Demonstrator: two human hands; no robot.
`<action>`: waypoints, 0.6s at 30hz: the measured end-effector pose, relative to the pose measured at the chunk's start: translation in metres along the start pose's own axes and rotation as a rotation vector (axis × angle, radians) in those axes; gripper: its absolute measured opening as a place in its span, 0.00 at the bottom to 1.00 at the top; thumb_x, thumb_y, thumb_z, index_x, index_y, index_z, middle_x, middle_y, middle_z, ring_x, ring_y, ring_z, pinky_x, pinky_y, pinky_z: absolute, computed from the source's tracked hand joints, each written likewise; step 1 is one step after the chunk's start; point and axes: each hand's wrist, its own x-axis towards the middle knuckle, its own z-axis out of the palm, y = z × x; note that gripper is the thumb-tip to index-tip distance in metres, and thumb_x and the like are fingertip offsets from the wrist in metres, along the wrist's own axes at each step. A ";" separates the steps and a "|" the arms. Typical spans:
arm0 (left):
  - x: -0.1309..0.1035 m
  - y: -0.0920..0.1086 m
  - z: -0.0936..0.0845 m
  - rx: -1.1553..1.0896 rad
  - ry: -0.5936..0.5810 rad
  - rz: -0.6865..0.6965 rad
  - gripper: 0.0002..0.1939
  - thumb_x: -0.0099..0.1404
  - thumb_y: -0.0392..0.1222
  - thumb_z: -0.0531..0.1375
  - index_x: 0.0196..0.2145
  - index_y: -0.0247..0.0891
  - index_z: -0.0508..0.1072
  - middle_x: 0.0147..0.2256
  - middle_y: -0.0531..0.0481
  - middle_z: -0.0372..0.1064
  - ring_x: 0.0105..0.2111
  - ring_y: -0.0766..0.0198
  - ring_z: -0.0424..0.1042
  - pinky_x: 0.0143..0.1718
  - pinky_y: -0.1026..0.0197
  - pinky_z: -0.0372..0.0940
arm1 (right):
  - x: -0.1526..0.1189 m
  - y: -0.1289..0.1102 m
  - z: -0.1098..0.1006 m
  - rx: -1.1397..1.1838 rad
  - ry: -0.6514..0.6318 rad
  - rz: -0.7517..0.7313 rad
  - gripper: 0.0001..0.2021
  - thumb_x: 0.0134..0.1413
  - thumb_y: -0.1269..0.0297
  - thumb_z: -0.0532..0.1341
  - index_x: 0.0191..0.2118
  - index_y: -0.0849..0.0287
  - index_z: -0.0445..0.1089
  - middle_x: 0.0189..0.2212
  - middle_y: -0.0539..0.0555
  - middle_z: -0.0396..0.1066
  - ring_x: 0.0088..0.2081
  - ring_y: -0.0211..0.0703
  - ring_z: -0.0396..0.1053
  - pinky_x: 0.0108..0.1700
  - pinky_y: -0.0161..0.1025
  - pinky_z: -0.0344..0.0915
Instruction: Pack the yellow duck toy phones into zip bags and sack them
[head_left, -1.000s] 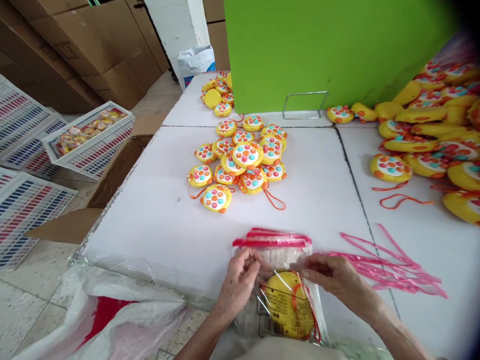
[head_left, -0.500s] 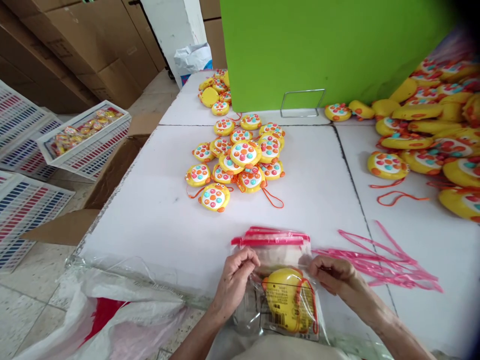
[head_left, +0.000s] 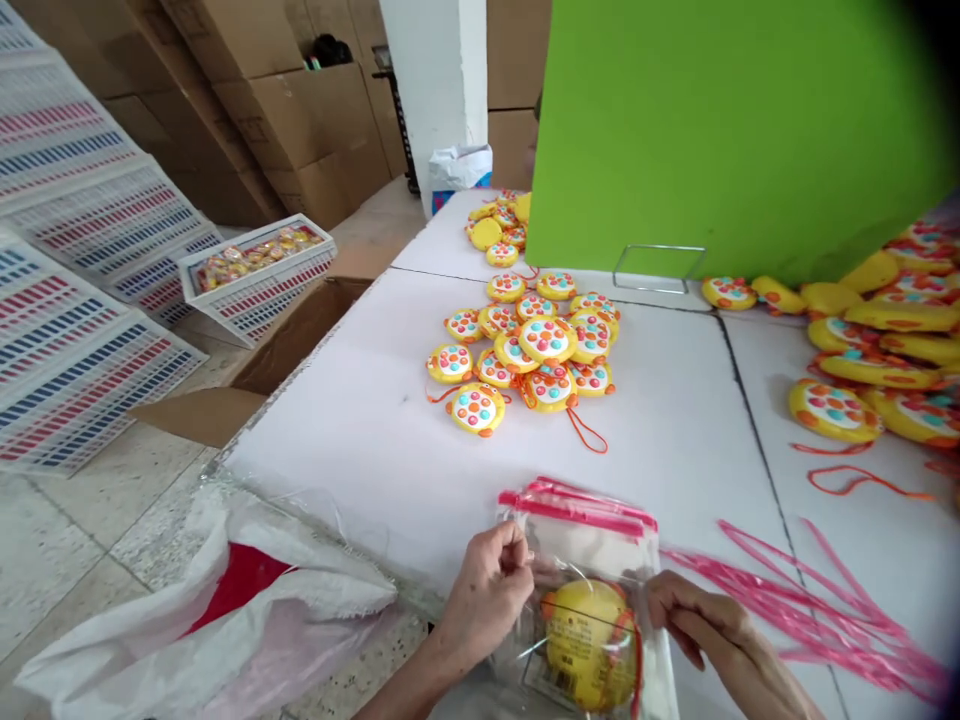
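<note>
A clear plastic bag (head_left: 536, 675) with dark print lies at the table's front edge. Inside it is a yellow toy (head_left: 589, 635), back side up, with an orange cord along its right side. My left hand (head_left: 486, 592) pinches the bag's upper left edge, fingers curled. At the opposite edge, my right hand (head_left: 701, 615) grips the plastic between thumb and fingers. Beneath sits a stack of similar bags (head_left: 581, 515) with pink top strips. Ahead lies a pile of yellow turtle-like toys (head_left: 547, 340) with coloured buttons.
Loose pink strips (head_left: 817, 590) lie on the right. A bigger heap of toys (head_left: 885, 350) fills the far right, beside a green board (head_left: 720, 140). Left of the table stand an open carton (head_left: 300, 335), a white basket of packed toys (head_left: 259, 275) and a white sack (head_left: 330, 600).
The head view has turned left, so the scene sits further right and lower. Both hands stay at the bag's edges, and the toy remains inside it.
</note>
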 end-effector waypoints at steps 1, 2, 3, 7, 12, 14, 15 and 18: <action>-0.003 0.003 -0.007 -0.007 0.019 0.009 0.08 0.51 0.30 0.53 0.23 0.40 0.56 0.21 0.57 0.60 0.27 0.64 0.70 0.30 0.66 0.60 | 0.002 0.000 -0.002 -0.030 0.013 -0.037 0.13 0.57 0.60 0.52 0.25 0.57 0.67 0.26 0.51 0.68 0.21 0.37 0.58 0.24 0.35 0.59; -0.006 0.008 -0.015 -0.003 0.050 0.022 0.07 0.51 0.30 0.53 0.23 0.40 0.58 0.21 0.56 0.63 0.28 0.63 0.71 0.32 0.65 0.62 | 0.005 -0.001 -0.005 -0.068 0.044 -0.065 0.12 0.56 0.60 0.53 0.26 0.57 0.68 0.29 0.52 0.70 0.21 0.37 0.60 0.24 0.35 0.61; -0.008 0.014 -0.027 0.009 0.093 0.041 0.06 0.52 0.30 0.52 0.24 0.40 0.59 0.22 0.55 0.65 0.29 0.63 0.71 0.34 0.64 0.63 | 0.010 -0.004 -0.007 -0.117 0.094 -0.082 0.11 0.56 0.59 0.53 0.27 0.56 0.68 0.30 0.52 0.71 0.21 0.37 0.61 0.24 0.35 0.62; 0.000 0.059 -0.097 0.122 0.344 0.247 0.03 0.56 0.33 0.54 0.26 0.38 0.63 0.26 0.52 0.71 0.32 0.60 0.74 0.36 0.59 0.67 | 0.046 -0.035 -0.006 -0.378 0.201 -0.183 0.11 0.59 0.58 0.53 0.38 0.56 0.70 0.29 0.52 0.74 0.28 0.42 0.71 0.29 0.35 0.69; 0.022 0.138 -0.168 0.384 0.988 0.818 0.11 0.52 0.26 0.54 0.33 0.38 0.67 0.39 0.48 0.73 0.45 0.59 0.72 0.49 0.56 0.65 | 0.116 -0.099 0.028 -0.541 0.131 -0.368 0.16 0.58 0.64 0.52 0.51 0.58 0.64 0.49 0.59 0.69 0.46 0.48 0.71 0.45 0.43 0.70; 0.020 0.143 -0.161 0.480 1.033 0.936 0.16 0.55 0.27 0.54 0.41 0.38 0.67 0.50 0.46 0.68 0.54 0.58 0.65 0.56 0.55 0.59 | 0.146 -0.120 0.046 -0.588 0.102 -0.419 0.22 0.55 0.69 0.55 0.57 0.58 0.59 0.58 0.60 0.60 0.55 0.51 0.63 0.53 0.47 0.65; 0.016 0.136 -0.148 0.567 0.979 0.958 0.16 0.57 0.28 0.55 0.43 0.37 0.68 0.52 0.45 0.67 0.55 0.57 0.64 0.57 0.54 0.58 | 0.159 -0.128 0.056 -0.610 0.089 -0.434 0.26 0.53 0.71 0.56 0.59 0.58 0.57 0.61 0.61 0.55 0.59 0.53 0.57 0.56 0.49 0.61; 0.003 0.081 -0.087 0.818 0.464 0.773 0.12 0.64 0.33 0.53 0.44 0.39 0.70 0.47 0.44 0.71 0.50 0.58 0.68 0.55 0.55 0.61 | 0.193 -0.142 0.081 -0.648 0.062 -0.439 0.31 0.50 0.74 0.62 0.61 0.60 0.56 0.65 0.63 0.46 0.65 0.62 0.42 0.61 0.62 0.48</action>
